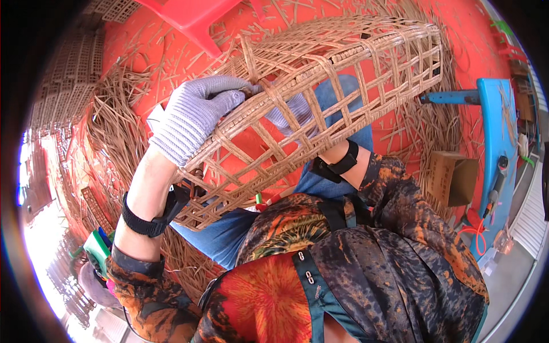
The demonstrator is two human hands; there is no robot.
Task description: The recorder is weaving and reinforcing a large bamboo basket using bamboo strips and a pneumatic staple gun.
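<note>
A long woven basket (355,64) of brown flat strips, with an open lattice side, lies tilted across my lap. My left hand (191,114), in a grey knitted glove, is closed at the basket's thick rim, thumb and fingers pinched together on it. Just beyond those fingertips, a loose strip end (247,57) sticks up from the rim. My right hand (291,114), gloved in the same grey, is behind the lattice and shows only through its gaps. It reaches up toward the rim near the left fingertips; the strips hide its fingers.
Loose brown strips (117,108) lie in heaps on the red floor (171,48). A red plastic stool (191,20) stands beyond the basket. To the right are a blue stool (493,131) with tools on it and an open cardboard box (452,177). Woven panels (66,80) are stacked far left.
</note>
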